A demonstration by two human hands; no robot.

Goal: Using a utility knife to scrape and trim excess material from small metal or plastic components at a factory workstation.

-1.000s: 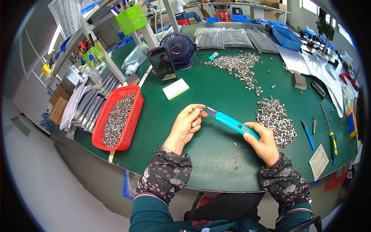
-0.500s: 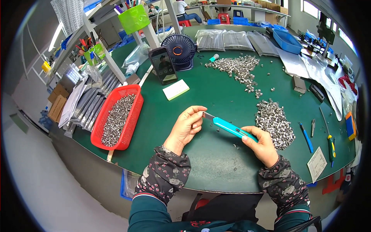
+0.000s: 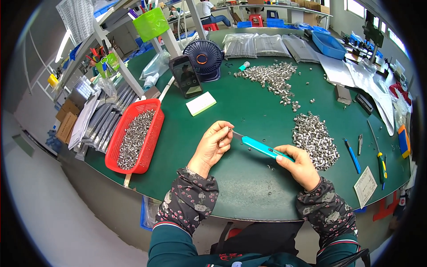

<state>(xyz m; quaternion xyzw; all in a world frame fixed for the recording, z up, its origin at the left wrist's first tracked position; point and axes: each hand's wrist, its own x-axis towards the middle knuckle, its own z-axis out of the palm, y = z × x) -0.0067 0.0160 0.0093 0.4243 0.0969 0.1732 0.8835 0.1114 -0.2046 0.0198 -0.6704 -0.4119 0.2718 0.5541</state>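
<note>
**Trimming small metal sleeves with a knife, one pinched, most of the piles untouched**

We see the left hand (image 3: pixel 212 148) closed in a pinch around one small metal part (image 3: pixel 229 130) at its fingertips; the part is too small for us to tell its shape exactly; the right hand (image 3: pixel 299 164) is clenched round the handle of a teal utility knife (image 3: pixel 263 148), whose blade tip meets the pinched part.

We take the knife as our landmark; just right of it lies a dense pile of metal sleeves (image 3: pixel 315 139) on the green table (image 3: pixel 249 187), beside the right hand; well beyond the knife, toward the small black fan (image 3: pixel 203 58), a second, looser pile (image 3: pixel 272 78) spreads out; far left of the knife a red basket (image 3: pixel 134 135) holds many more of the same parts; one or two loose parts lie just below the knife.

We judge the work as mid-run; one part is under the blade now; we cannot tell which heap is finished stock and which is waiting, so how much is done stays unclear; a lot of parts sit on the table either way.

Also right of the knife: a blue pen (image 3: pixel 352 155), a screwdriver (image 3: pixel 381 162) and a paper slip (image 3: pixel 366 187); behind the knife a white pad (image 3: pixel 201 103) and a propped phone (image 3: pixel 185 76).
</note>
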